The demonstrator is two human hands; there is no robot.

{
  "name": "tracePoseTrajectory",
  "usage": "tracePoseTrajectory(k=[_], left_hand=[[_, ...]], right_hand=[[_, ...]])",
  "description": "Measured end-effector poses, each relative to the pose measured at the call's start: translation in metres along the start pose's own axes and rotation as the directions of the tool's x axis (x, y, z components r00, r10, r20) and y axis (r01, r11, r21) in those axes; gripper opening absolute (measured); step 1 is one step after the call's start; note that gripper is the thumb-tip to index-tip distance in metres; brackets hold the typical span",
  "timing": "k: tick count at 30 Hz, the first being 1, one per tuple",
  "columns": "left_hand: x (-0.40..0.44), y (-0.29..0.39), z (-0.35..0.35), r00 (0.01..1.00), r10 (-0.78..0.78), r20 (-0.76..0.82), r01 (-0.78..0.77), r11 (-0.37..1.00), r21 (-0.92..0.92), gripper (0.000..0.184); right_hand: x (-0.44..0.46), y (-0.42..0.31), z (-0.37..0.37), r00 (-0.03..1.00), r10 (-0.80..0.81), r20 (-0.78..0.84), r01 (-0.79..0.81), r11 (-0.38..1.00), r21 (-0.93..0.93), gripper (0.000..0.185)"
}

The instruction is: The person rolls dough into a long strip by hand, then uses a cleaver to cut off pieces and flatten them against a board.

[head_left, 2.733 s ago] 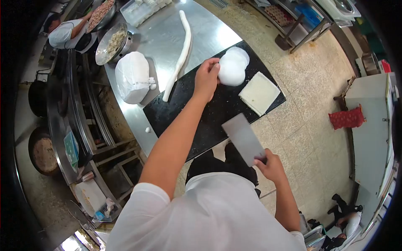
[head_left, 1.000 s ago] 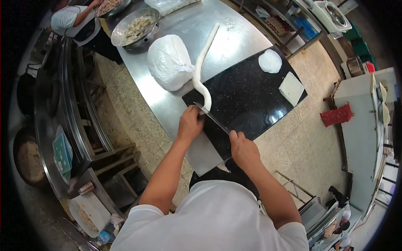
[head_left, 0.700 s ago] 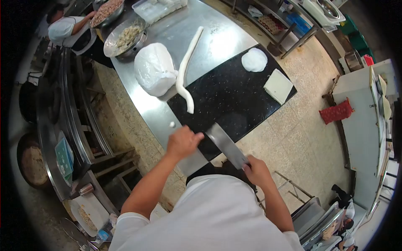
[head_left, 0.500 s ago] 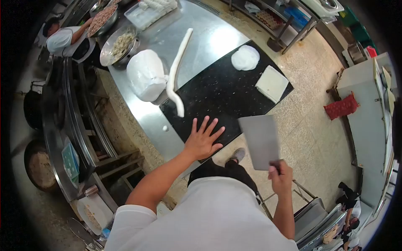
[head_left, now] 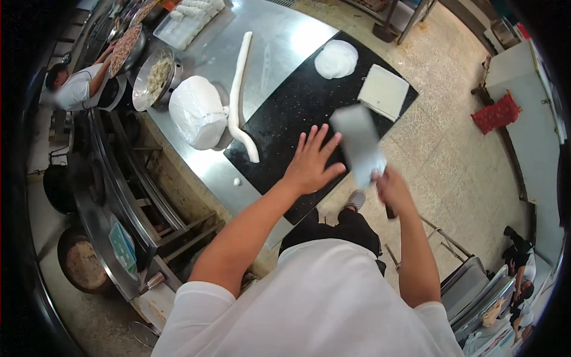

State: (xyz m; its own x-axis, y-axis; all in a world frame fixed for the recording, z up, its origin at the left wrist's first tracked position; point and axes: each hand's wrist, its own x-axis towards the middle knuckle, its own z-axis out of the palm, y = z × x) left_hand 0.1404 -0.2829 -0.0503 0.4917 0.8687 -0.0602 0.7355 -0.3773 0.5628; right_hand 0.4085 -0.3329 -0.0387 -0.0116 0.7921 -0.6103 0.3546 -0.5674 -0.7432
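Straddling the board's edge, hands and cleaver leave dough rope room

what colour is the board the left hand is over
Black, with small pale flecks on it; the board shows best in the head view, the only one here.

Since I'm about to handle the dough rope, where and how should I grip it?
Probably pinch the dough rope gently near its bent near end, from the right: that side faces open black board, while the plastic-covered bundle crowds its left.
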Motion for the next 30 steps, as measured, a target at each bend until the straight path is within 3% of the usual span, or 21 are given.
tracePoseTrajectory(k=[1, 2, 3, 4, 6, 7, 9, 10, 12, 13, 14, 15, 16, 17, 18, 20, 21, 23, 26, 28, 30], left_hand=[[-0.006, 0.003, -0.004, 0.990, 0.140, 0.016, -0.141, 0.983, 0.115, 0.072], [-0.013, 0.004, -0.006, 0.959, 0.278, 0.052, -0.283, 0.934, 0.220, 0.071], [-0.025, -0.007, 0.009, 0.917, 0.348, 0.193, -0.383, 0.904, 0.189, 0.071], [-0.030, -0.007, 0.010, 0.917, 0.343, 0.202, -0.379, 0.908, 0.180, 0.071], [-0.023, -0.014, 0.012, 0.898, 0.395, 0.194, -0.424, 0.895, 0.137, 0.071], [-0.009, -0.014, 0.007, 0.880, 0.412, 0.235, -0.464, 0.851, 0.245, 0.072], [0.016, -0.023, 0.006, 0.877, 0.432, 0.211, -0.476, 0.842, 0.254, 0.073], [0.035, -0.027, 0.003, 0.882, 0.445, 0.154, -0.471, 0.832, 0.293, 0.074], [0.055, -0.023, -0.001, 0.895, 0.435, 0.098, -0.442, 0.836, 0.325, 0.076], [0.058, -0.019, -0.002, 0.910, 0.411, 0.058, -0.405, 0.849, 0.339, 0.077], [0.056, -0.015, 0.000, 0.925, 0.381, 0.021, -0.365, 0.867, 0.338, 0.078], [0.036, -0.005, 0.003, 0.935, 0.339, 0.105, -0.355, 0.900, 0.252, 0.081], [0.010, -0.003, 0.006, 0.878, 0.400, 0.264, -0.471, 0.822, 0.320, 0.083], [-0.018, -0.008, 0.012, 0.768, 0.515, 0.381, -0.591, 0.799, 0.110, 0.083], [-0.028, -0.015, 0.018, 0.624, 0.638, 0.451, -0.670, 0.734, -0.112, 0.083], [-0.006, -0.018, 0.021, 0.632, 0.644, 0.431, -0.702, 0.712, -0.033, 0.082], [-0.001, -0.016, 0.017, 0.644, 0.639, 0.421, -0.722, 0.689, 0.058, 0.080], [0.022, -0.018, 0.007, 0.703, 0.592, 0.394, -0.684, 0.715, 0.145, 0.076], [0.066, -0.032, -0.013, 0.770, 0.561, 0.303, -0.631, 0.740, 0.234, 0.076], [0.065, -0.032, -0.012, 0.802, 0.539, 0.259, -0.594, 0.767, 0.242, 0.076], [0.035, -0.024, 0.002, 0.814, 0.520, 0.258, -0.571, 0.800, 0.186, 0.076]], right_hand=[[-0.020, 0.011, 0.014, 0.992, 0.034, 0.122, -0.022, 0.995, -0.102, 0.032], [-0.037, 0.022, 0.032, 0.970, -0.112, 0.216, 0.169, 0.949, -0.266, 0.034], [-0.045, 0.029, 0.048, 0.913, -0.140, 0.383, 0.263, 0.920, -0.292, 0.033], [-0.049, 0.033, 0.070, 0.912, -0.095, 0.398, 0.228, 0.925, -0.304, 0.035], [-0.033, 0.039, 0.082, 0.911, -0.213, 0.354, 0.308, 0.921, -0.237, 0.036], [-0.025, 0.031, 0.078, 0.910, -0.103, 0.402, 0.197, 0.959, -0.201, 0.037], [0.002, -0.011, 0.057, 0.873, 0.126, 0.472, -0.015, 0.973, -0.232, 0.037], [0.016, -0.022, 0.048, 0.885, 0.110, 0.452, -0.005, 0.974, -0.228, 0.037], [0.034, -0.035, 0.037, 0.871, 0.270, 0.411, -0.096, 0.913, -0.395, 0.037], [0.027, -0.031, 0.039, 0.873, 0.263, 0.411, -0.092, 0.916, -0.391, 0.037], [0.010, -0.021, 0.041, 0.921, 0.120, 0.371, 0.018, 0.938, -0.347, 0.039], [-0.006, -0.010, 0.044, 0.943, -0.024, 0.331, 0.134, 0.940, -0.313, 0.041], [-0.028, 0.001, 0.048, 0.927, 0.038, 0.372, 0.112, 0.921, -0.373, 0.046], [-0.047, 0.018, 0.057, 0.910, -0.033, 0.414, 0.168, 0.941, -0.293, 0.067], [-0.054, 0.024, 0.067, 0.907, -0.026, 0.421, 0.164, 0.941, -0.295, 0.067], [-0.068, 0.029, 0.090, 0.990, -0.051, 0.128, 0.105, 0.881, -0.460, 0.087], [-0.063, 0.015, 0.087, 0.991, -0.026, 0.132, 0.083, 0.888, -0.453, 0.087], [-0.029, -0.032, 0.061, 0.960, 0.199, 0.198, -0.064, 0.842, -0.536, 0.079], [0.015, -0.051, 0.046, 0.967, 0.141, 0.210, 0.010, 0.807, -0.590, 0.076], [0.006, -0.051, 0.050, 0.941, 0.229, 0.249, -0.077, 0.862, -0.501, 0.074], [-0.028, -0.012, 0.068, 0.982, 0.066, 0.174, 0.019, 0.894, -0.448, 0.081]])
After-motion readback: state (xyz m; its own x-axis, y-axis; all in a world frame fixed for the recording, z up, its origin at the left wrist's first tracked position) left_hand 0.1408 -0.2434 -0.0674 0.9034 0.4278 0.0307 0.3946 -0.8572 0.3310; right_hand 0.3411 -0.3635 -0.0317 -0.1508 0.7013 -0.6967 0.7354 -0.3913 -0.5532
